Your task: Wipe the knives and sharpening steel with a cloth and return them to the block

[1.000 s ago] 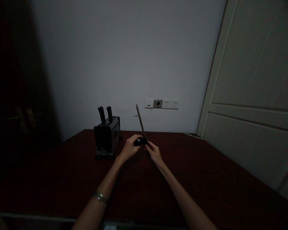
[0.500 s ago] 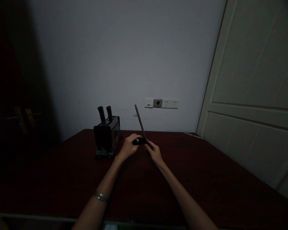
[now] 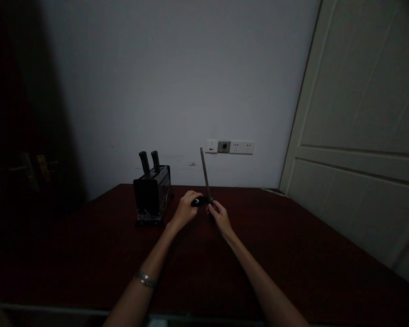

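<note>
Above the table's middle, both my hands hold a long thin grey rod (image 3: 205, 172) that rises from a black, handle-like piece (image 3: 199, 201) with a small white mark. The rod stands nearly upright, leaning a little left at its top. My left hand (image 3: 185, 210) is closed round the left end of the black piece. With closed fingertips my right hand (image 3: 221, 218) pinches near where rod and black piece meet. Dim light hides exactly how the two join. To the left stands a black knife block (image 3: 146, 197) with two black handles (image 3: 150, 162) sticking up out of it.
The dark red table (image 3: 204, 268) reaches back to a pale wall (image 3: 177, 91). Wall sockets and switches (image 3: 230, 146) sit low on that wall. A white panelled door (image 3: 357, 136) stands along the right side.
The rod's top has swung to the right and the rod is more upright. The black piece has shifted slightly right, with both hands still on it.
</note>
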The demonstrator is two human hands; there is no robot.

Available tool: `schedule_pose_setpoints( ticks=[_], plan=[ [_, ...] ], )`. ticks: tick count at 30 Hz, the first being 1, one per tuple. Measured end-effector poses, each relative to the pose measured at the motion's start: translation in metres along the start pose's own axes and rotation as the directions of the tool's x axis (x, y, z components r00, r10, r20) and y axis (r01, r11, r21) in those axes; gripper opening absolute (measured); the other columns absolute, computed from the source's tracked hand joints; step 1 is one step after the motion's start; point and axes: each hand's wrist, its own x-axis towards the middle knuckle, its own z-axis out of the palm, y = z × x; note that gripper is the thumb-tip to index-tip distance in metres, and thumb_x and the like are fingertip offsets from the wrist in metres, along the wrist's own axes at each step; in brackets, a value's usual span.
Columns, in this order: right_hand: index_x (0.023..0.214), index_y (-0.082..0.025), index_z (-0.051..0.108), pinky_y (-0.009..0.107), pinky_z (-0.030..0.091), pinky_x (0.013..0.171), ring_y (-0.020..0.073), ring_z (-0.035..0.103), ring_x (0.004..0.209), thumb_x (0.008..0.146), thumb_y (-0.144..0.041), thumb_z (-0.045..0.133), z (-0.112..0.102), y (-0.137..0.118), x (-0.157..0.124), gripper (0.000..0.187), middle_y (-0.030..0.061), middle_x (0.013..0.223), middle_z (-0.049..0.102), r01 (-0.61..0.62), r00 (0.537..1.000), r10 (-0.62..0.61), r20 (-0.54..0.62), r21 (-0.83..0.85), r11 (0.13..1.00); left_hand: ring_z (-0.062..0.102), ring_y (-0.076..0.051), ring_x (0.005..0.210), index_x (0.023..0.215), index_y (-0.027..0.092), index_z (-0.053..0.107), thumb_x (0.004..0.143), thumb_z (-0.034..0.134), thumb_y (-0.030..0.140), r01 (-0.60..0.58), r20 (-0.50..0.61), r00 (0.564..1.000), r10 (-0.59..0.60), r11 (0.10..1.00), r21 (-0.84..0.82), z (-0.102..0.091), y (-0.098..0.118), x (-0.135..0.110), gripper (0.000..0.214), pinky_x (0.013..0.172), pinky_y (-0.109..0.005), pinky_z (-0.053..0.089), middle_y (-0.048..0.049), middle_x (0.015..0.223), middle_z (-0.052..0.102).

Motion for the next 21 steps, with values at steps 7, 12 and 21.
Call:
schedule_pose_setpoints(
  ticks=[7, 12, 21],
  plan=[
    [0.084, -0.019, 0.050, 0.024, 0.038, 0.057, 0.0107, 0.050, 0.056, 0.068, -0.035, 0.066, -0.003, 0.002, 0.005, 0.028, -0.0017, 0.064, 0.060, 0.043, 0.999, -0.042, -0.012, 0.132, 0.990, 0.054, -0.017, 0.088, 0.097, 0.018, 0.060, 0.063, 0.045, -0.005, 0.095, -0.242, 0.966, -0.089, 0.995, 0.014, -0.002, -0.001, 0.001, 0.043, 0.079, -0.030, 0.043, -0.0051, 0.092, 0.058],
    [0.080, -0.018, 0.052, 0.023, 0.035, 0.052, 0.0102, 0.049, 0.051, 0.067, -0.037, 0.066, -0.001, 0.004, 0.005, 0.027, -0.0038, 0.056, 0.057, 0.004, 1.000, -0.006, 0.018, 0.108, 0.994, 0.050, -0.018, 0.095, 0.100, 0.018, 0.059, 0.065, 0.042, -0.006, -0.015, -0.121, 0.992, 0.017, 1.000, 0.018, 0.003, 0.004, -0.001, 0.046, 0.082, -0.031, 0.042, -0.0064, 0.097, 0.055],
    [0.084, -0.017, 0.055, 0.024, 0.037, 0.053, 0.0099, 0.049, 0.053, 0.070, -0.036, 0.064, 0.000, -0.005, 0.001, 0.025, 0.0027, 0.072, 0.065, 0.026, 0.998, -0.031, 0.046, 0.118, 0.993, 0.047, -0.019, 0.095, 0.100, 0.018, 0.060, 0.056, 0.037, -0.008, 0.086, -0.238, 0.969, -0.065, 0.993, 0.078, 0.003, -0.007, -0.005, 0.056, 0.084, -0.035, 0.041, -0.0063, 0.099, 0.052]
  ],
)
